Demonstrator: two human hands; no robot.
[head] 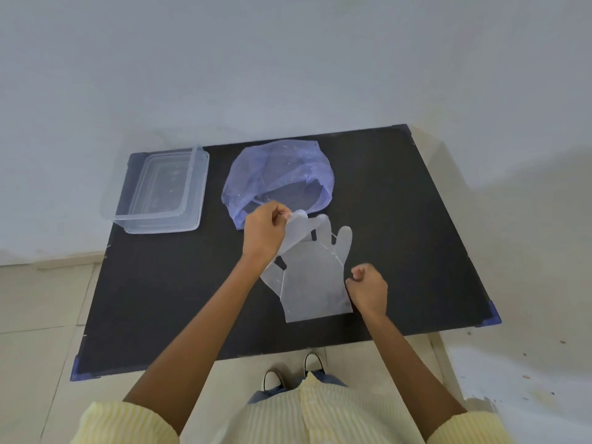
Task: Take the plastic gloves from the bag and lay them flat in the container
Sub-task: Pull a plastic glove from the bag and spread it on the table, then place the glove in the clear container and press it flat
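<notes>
Clear plastic gloves lie on the black table near its middle, fingers pointing away from me. My left hand pinches the fingertip end of the top glove and lifts it off the one beneath. At the cuff's right edge, my right hand is closed, pressing or pinching the lower glove. A crumpled blue plastic bag sits just behind the gloves, its mouth facing me. The clear rectangular container stands at the table's back left corner and looks empty.
The table's back edge meets a pale wall. Tiled floor surrounds the table, and my shoes stand at its front edge. Blue corner guards mark the front corners.
</notes>
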